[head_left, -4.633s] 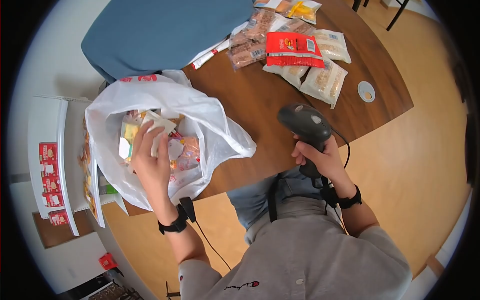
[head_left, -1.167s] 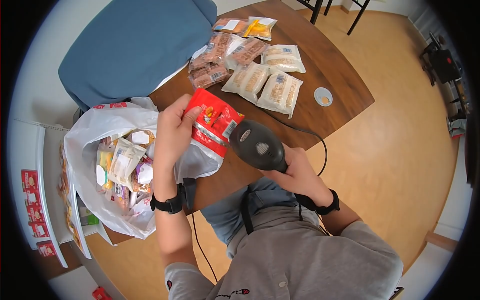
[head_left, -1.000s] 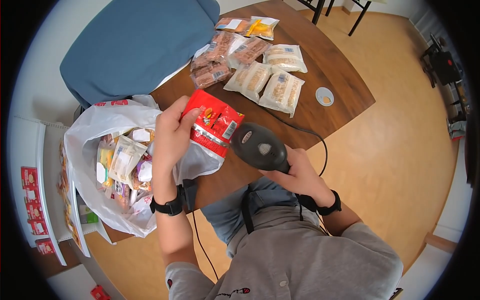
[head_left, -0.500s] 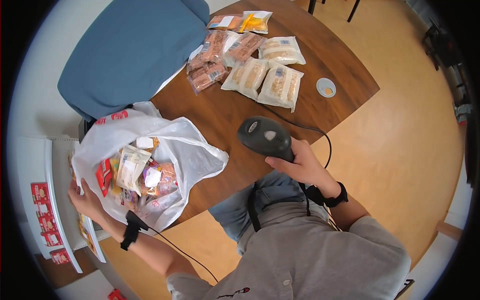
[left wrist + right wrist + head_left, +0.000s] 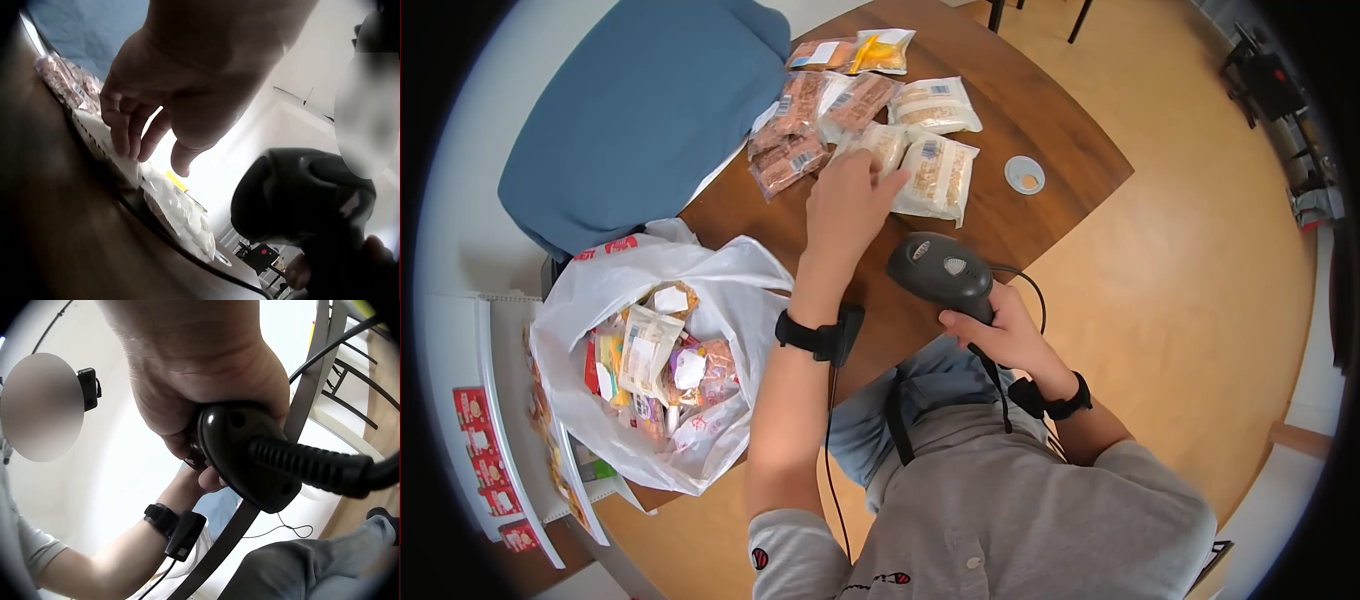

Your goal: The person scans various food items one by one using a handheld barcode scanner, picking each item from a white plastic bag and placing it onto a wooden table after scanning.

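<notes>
My left hand (image 5: 847,205) is over the pale packets of oat-like snacks, its fingertips right at the near-left packet (image 5: 879,147). The left wrist view shows the thumb (image 5: 181,160) spread away from the bent fingers, with nothing pinched between them. Close by lie another pale packet (image 5: 937,178) and one behind it (image 5: 935,105). In my right hand (image 5: 1007,330) I grip a black barcode scanner (image 5: 940,268) by its handle, its head pointing left above the table. The right wrist view shows the scanner's cable end (image 5: 312,465) below the palm.
A white plastic bag (image 5: 570,330) full of mixed snack packs stands open on the left. Brown snack packs (image 5: 793,160) lie behind the left hand, beside a blue cloth-covered thing (image 5: 640,120). A round lid (image 5: 1025,175) lies near the table's right edge. Shelves with red boxes (image 5: 485,450) stand far left.
My left hand took the red packet from the pile, held it before the scanner, let it go in the bag, then moved back right to the pale packets. The right hand kept hold of the scanner.
</notes>
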Demonstrator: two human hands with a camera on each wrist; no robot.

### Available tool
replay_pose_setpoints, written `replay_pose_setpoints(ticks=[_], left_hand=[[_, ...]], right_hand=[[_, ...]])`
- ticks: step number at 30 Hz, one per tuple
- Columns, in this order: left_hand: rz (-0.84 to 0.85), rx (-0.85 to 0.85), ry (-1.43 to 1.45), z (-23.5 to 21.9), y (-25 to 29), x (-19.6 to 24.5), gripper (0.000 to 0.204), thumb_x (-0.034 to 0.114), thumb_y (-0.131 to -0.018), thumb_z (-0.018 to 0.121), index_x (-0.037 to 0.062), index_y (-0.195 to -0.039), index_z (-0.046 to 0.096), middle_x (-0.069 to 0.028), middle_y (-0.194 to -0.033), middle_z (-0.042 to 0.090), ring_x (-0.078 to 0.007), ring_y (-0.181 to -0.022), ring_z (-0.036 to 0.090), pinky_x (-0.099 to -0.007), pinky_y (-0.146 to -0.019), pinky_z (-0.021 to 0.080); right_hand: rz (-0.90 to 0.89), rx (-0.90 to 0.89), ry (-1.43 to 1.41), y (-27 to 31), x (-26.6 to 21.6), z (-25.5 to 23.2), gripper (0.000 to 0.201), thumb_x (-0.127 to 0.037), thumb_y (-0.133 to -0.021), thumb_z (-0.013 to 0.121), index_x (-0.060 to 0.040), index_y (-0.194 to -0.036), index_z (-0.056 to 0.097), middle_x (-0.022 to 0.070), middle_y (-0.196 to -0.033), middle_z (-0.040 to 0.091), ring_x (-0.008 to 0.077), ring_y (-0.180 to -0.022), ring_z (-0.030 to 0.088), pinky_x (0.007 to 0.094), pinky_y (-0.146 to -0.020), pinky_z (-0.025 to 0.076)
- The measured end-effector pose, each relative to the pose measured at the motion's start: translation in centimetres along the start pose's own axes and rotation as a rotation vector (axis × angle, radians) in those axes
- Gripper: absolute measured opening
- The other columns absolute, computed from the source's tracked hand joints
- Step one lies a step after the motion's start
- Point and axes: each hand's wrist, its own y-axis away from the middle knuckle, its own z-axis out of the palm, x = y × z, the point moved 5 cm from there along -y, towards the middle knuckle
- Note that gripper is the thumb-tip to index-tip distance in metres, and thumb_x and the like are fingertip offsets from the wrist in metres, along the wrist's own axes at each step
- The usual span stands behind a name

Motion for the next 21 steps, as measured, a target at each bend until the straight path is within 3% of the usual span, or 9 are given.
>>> replay_pose_setpoints(ticks=[4, 6, 9, 10, 14, 17, 21], left_hand=[[0.038, 0.015, -0.182, 2.5, 0.9, 1.6, 0.041, 0.039, -0.077, 0.077, 0.0003, -0.085, 0.067, -0.0193, -0.103, 0.061, -0.0357, -0.101, 0.059, -0.0479, -0.079, 0.051], [0.094, 0.129, -0.160, 3.7, 0.9, 1.1, 0.037, 0.035, -0.075, 0.079, 0.0016, -0.081, 0.065, -0.0215, -0.114, 0.054, -0.0374, -0.107, 0.053, -0.0497, -0.077, 0.049], [0.106, 0.160, -0.036, 3.5, 0.3, 0.1, 0.033, 0.029, -0.075, 0.080, 0.0013, -0.078, 0.062, -0.0191, -0.099, 0.058, -0.0360, -0.095, 0.057, -0.0483, -0.074, 0.049], [0.105, 0.166, -0.039, 2.9, 0.4, -0.1, 0.033, 0.029, -0.075, 0.080, 0.0013, -0.078, 0.062, -0.0191, -0.099, 0.058, -0.0360, -0.095, 0.057, -0.0483, -0.074, 0.049], [0.070, 0.117, 0.201, -2.2, 3.0, -0.2, 0.021, 0.009, -0.080, 0.071, -0.0019, -0.080, 0.054, -0.0189, -0.074, 0.060, -0.0387, -0.068, 0.059, -0.0406, -0.063, 0.046], [0.082, 0.126, 0.212, -5.4, 7.0, -0.2, 0.015, 0.001, -0.082, 0.066, -0.0017, -0.082, 0.052, -0.0206, -0.081, 0.064, -0.0394, -0.070, 0.061, -0.0396, -0.060, 0.046], [0.044, 0.138, 0.125, -7.7, 11.5, 0.3, 0.013, -0.008, -0.081, 0.057, -0.0010, -0.092, 0.056, -0.0205, -0.094, 0.066, -0.0396, -0.082, 0.065, -0.0406, -0.069, 0.051]], right_hand=[[0.052, 0.003, -0.049, 0.2, 1.1, -1.0, 0.033, -0.015, -0.089, 0.070, -0.0014, -0.117, 0.059, 0.0001, -0.077, 0.062, 0.0062, -0.061, 0.058, 0.0235, -0.055, 0.048], [0.061, 0.015, -0.088, 0.0, 1.5, -0.9, 0.032, -0.014, -0.090, 0.070, -0.0013, -0.117, 0.059, 0.0003, -0.077, 0.062, 0.0065, -0.060, 0.058, 0.0232, -0.055, 0.048], [0.091, 0.033, -0.133, -0.2, 2.4, -0.8, 0.030, -0.013, -0.089, 0.070, -0.0012, -0.115, 0.059, 0.0005, -0.076, 0.062, 0.0067, -0.060, 0.058, 0.0234, -0.055, 0.047], [0.087, 0.028, -0.132, -0.1, 2.3, -0.7, 0.030, -0.013, -0.089, 0.070, -0.0012, -0.115, 0.059, 0.0005, -0.076, 0.062, 0.0067, -0.060, 0.058, 0.0234, -0.055, 0.047], [0.013, 0.018, -0.043, 0.0, 0.7, -0.7, 0.027, -0.013, -0.089, 0.071, -0.0017, -0.112, 0.061, 0.0009, -0.074, 0.062, 0.0071, -0.059, 0.058, 0.0240, -0.054, 0.047], [-0.041, 0.020, 0.009, -0.1, 0.2, -0.4, 0.026, -0.011, -0.088, 0.071, -0.0020, -0.110, 0.062, 0.0014, -0.069, 0.062, 0.0075, -0.057, 0.058, 0.0249, -0.054, 0.046], [-0.138, -0.009, 0.121, -0.4, -2.1, 1.1, 0.021, -0.008, -0.085, 0.071, -0.0022, -0.105, 0.065, 0.0017, -0.065, 0.061, 0.0082, -0.057, 0.059, 0.0259, -0.054, 0.045]])
